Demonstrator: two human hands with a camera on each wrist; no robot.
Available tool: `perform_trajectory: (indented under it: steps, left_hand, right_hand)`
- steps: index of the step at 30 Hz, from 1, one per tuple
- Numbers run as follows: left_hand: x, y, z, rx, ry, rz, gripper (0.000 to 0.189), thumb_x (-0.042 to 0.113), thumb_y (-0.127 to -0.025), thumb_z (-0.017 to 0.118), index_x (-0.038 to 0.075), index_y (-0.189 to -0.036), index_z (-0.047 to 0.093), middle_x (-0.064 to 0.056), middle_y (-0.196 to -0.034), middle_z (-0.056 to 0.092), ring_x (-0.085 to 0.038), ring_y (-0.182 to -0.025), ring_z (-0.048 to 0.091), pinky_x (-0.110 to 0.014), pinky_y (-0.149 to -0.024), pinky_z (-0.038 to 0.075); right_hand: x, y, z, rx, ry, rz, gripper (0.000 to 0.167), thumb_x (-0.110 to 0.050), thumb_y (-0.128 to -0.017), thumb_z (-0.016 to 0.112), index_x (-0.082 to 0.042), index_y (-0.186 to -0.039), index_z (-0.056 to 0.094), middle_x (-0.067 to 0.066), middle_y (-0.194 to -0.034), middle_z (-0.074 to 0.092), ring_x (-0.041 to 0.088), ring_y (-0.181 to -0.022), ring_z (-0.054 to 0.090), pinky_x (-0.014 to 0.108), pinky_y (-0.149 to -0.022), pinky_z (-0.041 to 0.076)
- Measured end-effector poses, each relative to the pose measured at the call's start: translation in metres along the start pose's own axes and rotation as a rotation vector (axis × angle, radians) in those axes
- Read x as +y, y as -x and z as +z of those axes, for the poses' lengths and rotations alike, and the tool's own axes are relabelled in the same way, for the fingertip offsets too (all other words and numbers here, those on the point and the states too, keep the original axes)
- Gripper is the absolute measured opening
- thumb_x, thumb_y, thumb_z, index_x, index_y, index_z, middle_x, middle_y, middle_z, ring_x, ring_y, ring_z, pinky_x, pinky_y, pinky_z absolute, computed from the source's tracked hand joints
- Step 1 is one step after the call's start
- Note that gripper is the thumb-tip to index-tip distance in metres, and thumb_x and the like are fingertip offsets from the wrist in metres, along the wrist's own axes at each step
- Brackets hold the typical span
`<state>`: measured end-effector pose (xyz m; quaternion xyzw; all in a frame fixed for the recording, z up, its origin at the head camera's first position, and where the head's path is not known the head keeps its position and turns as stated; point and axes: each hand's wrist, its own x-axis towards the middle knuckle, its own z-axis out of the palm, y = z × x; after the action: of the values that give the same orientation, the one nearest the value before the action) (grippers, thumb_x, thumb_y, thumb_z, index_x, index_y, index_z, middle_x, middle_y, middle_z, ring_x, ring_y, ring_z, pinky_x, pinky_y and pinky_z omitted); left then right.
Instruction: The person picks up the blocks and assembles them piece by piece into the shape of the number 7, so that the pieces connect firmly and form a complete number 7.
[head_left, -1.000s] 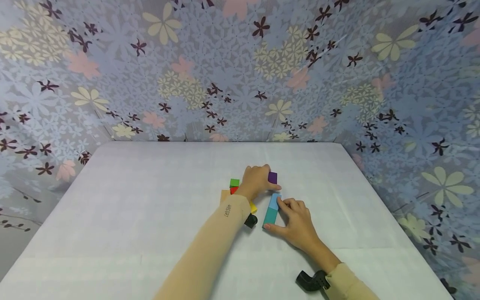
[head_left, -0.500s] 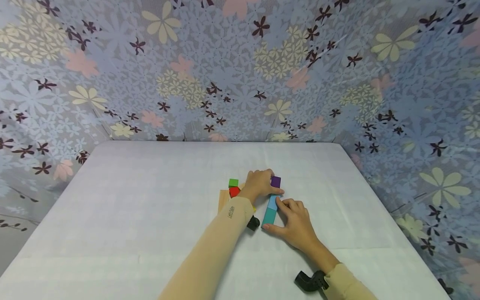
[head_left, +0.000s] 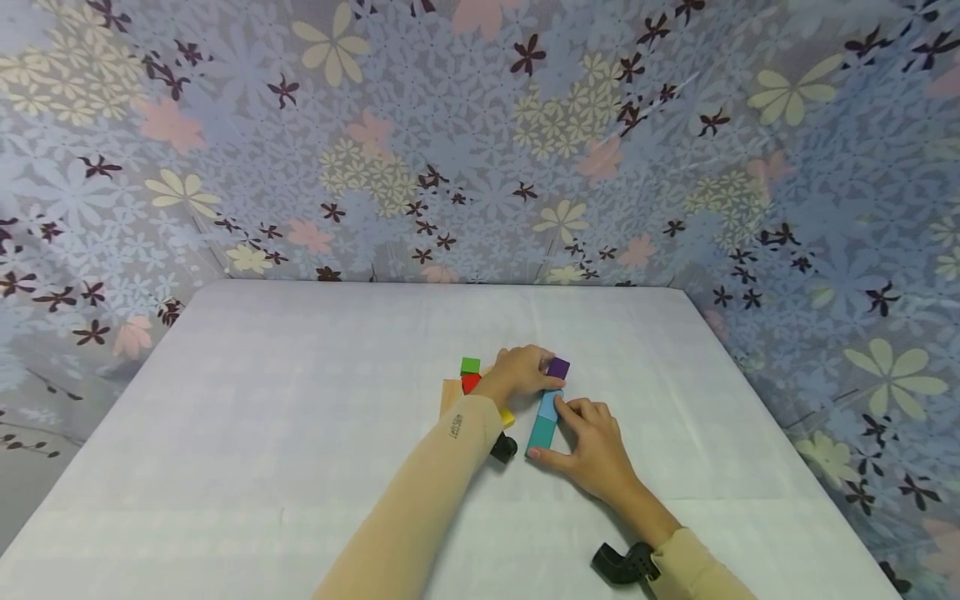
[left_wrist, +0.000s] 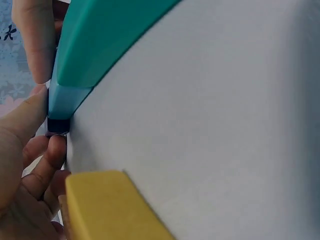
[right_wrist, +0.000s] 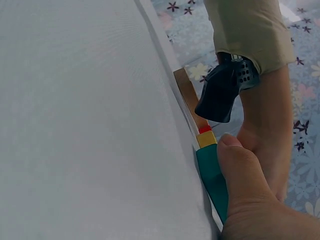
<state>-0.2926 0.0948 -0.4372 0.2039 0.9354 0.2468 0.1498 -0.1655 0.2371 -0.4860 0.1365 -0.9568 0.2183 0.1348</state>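
Note:
My left hand pinches a purple block between thumb and fingers, at the far end of a short row of blocks. Nearest it in that row is a light blue block, and the teal block continues toward me. My right hand holds these two from the right, thumb at the teal block's near end and index finger at the light blue one. In the left wrist view, the purple block shows dark at the light blue block's end, with the left thumb beside it.
Left of the row lie a green block, a red block, a wood-coloured block and a yellow block, partly hidden by the left arm. Black wrist cameras sit on both wrists. A floral curtain borders the white table.
The purple block has moved toward me and slightly right with my left hand, turning to lie close against the light blue block's end. My right hand has stayed in place.

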Motion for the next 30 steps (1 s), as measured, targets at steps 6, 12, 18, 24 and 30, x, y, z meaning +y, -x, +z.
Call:
perform_trajectory:
  steps: [6,12,18,24,30]
  left_hand:
    - [0.0,0.0023,0.0008,-0.013,0.007,0.04,0.059,0.048,-0.091,0.068,0.021,-0.143,0.056,0.002,-0.087,0.067,-0.013,-0.09,0.057,-0.035,-0.093,0.031]
    - [-0.0031,0.0021,0.001,-0.015,0.04,0.054,0.055,0.043,-0.093,0.067,0.021,-0.142,0.057,0.008,-0.073,0.055,-0.01,-0.081,0.052,-0.035,-0.092,0.03]
    - [-0.0063,0.0028,-0.0006,-0.027,0.096,0.047,0.048,0.038,-0.095,0.066,0.022,-0.14,0.059,0.008,-0.079,0.062,-0.011,-0.087,0.054,-0.038,-0.1,0.031]
    - [-0.0079,0.0034,-0.0022,-0.036,0.112,0.048,0.043,0.035,-0.097,0.063,0.024,-0.139,0.06,0.005,-0.105,0.072,-0.013,-0.104,0.059,-0.041,-0.105,0.031]
    - [-0.0089,0.0034,-0.0028,-0.042,0.113,0.038,0.037,0.031,-0.101,0.057,0.023,-0.137,0.062,0.006,-0.133,0.066,-0.016,-0.125,0.058,-0.041,-0.108,0.031]
  right_hand:
    - [0.001,0.0,0.001,0.012,-0.004,-0.009,0.097,-0.057,-0.071,0.082,-0.001,-0.143,0.05,0.008,-0.117,0.058,0.026,-0.105,0.047,0.044,-0.09,0.037]
    - [0.0006,-0.0002,0.0005,0.017,-0.006,-0.012,0.097,-0.057,-0.071,0.083,-0.001,-0.143,0.051,0.008,-0.117,0.058,0.026,-0.105,0.047,0.044,-0.09,0.037]
    - [-0.0003,-0.0003,0.0,0.009,-0.009,-0.003,0.097,-0.057,-0.071,0.083,-0.001,-0.143,0.05,0.008,-0.116,0.058,0.028,-0.107,0.047,0.047,-0.093,0.037]
    - [0.0001,-0.0004,-0.0002,0.003,0.004,-0.002,0.097,-0.057,-0.072,0.081,-0.003,-0.145,0.049,0.008,-0.117,0.058,0.027,-0.106,0.047,0.044,-0.09,0.038]
    - [0.0017,-0.0027,-0.0011,0.019,-0.041,0.01,0.08,-0.047,-0.081,0.078,-0.003,-0.142,0.053,0.009,-0.117,0.06,0.028,-0.106,0.047,0.045,-0.09,0.037]
